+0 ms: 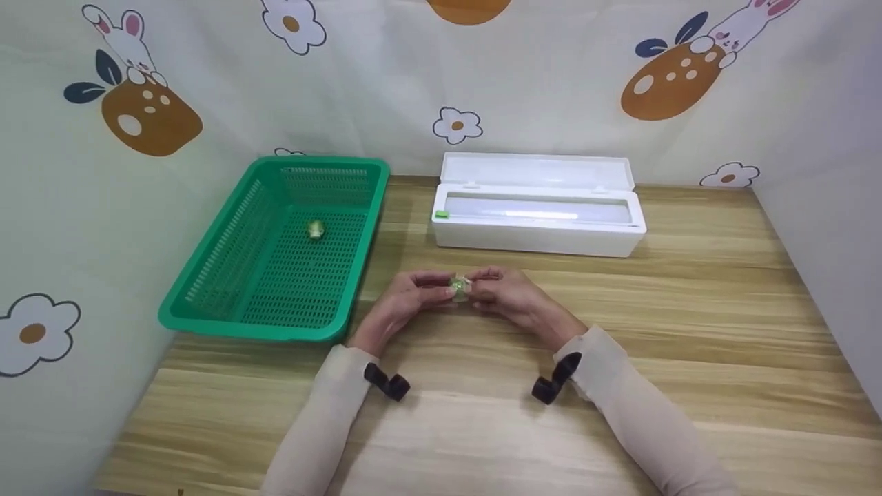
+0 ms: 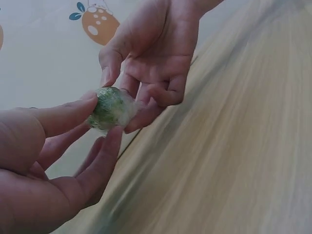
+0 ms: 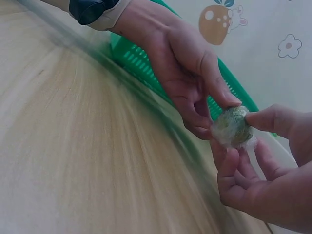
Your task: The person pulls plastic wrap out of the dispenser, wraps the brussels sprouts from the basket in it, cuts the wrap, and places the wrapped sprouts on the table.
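Observation:
Between both hands is a small round green item (image 2: 109, 108), its kind hidden by the crinkled clear plastic film around it. My left hand (image 1: 406, 300) pinches it between thumb and fingertips from the left. From the other side my right hand (image 1: 513, 296) holds it and the loose film, thumb on its surface and fingers curled beneath, as the right wrist view shows. Both hands are over the wooden table, in front of a white cling film dispenser (image 1: 537, 238). Its lid stands raised, with the film roll and a green slide cutter (image 1: 442, 214) visible.
At the left stands a green perforated basket (image 1: 258, 332), its near right corner by my left wrist. A small pale-green film-wrapped piece (image 1: 315, 229) lies in it. Patterned cloth (image 1: 386, 76) covers the wall behind the wooden table (image 1: 723, 331).

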Tool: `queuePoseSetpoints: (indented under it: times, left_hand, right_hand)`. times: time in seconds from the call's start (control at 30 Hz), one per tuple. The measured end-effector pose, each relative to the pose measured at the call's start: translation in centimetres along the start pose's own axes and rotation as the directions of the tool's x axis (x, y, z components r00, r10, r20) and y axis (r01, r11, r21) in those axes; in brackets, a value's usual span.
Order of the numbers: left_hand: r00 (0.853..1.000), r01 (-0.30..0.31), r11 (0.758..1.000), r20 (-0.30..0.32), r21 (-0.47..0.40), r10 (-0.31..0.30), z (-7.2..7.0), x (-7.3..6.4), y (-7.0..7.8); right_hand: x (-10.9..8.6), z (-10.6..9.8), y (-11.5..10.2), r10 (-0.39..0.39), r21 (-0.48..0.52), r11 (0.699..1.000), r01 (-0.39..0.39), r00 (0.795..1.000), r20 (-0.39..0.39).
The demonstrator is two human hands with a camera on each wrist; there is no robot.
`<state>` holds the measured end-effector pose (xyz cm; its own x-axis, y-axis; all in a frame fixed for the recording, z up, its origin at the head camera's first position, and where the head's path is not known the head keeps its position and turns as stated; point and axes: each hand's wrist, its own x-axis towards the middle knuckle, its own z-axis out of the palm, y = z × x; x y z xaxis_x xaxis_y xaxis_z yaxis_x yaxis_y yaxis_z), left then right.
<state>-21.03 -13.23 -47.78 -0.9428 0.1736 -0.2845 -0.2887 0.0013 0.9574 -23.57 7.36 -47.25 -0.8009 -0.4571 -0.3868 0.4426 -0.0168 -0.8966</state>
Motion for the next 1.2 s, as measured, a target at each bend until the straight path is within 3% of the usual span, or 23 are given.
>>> queuePoseSetpoints:
  times: [0.1,0.2,0.33,0.5,0.73,0.97,1.2]
  left_hand:
    - [0.999,-0.022,1.000,-0.030,0.010,0.023,-0.4,0.0,-0.3]
    - [0.997,-0.040,0.999,-0.067,0.035,0.042,-0.8,-0.1,-0.8]
    - [0.989,-0.031,0.996,-0.145,0.082,0.043,-1.2,-0.3,-1.2]
    - [0.973,-0.018,0.996,-0.227,0.090,0.038,-1.5,-0.5,-1.1]
    - [0.947,0.004,0.983,-0.317,0.186,0.056,-2.1,-0.6,-0.9]
    - [0.943,0.004,0.985,-0.330,0.172,0.053,-2.2,-0.8,-1.0]
    - [0.933,0.008,0.973,-0.352,0.232,0.076,-2.4,-0.8,-0.7]
  right_hand:
    - [0.2,0.4,0.1,-0.015,-0.020,1.000,0.015,1.000,-0.010]
    - [0.6,1.0,0.2,-0.044,-0.124,0.992,0.037,0.998,-0.053]
    - [1.1,1.8,0.2,-0.088,-0.293,0.955,0.048,0.988,-0.125]
    - [1.9,2.7,-0.2,-0.115,-0.371,0.928,0.043,0.978,-0.176]
    - [2.9,3.7,-0.4,-0.128,-0.357,0.932,0.059,0.977,-0.172]
    - [4.0,4.1,-0.1,-0.056,-0.192,0.981,0.030,0.989,-0.136]
    - [4.6,4.5,-0.4,-0.049,-0.169,0.985,0.029,0.991,-0.120]
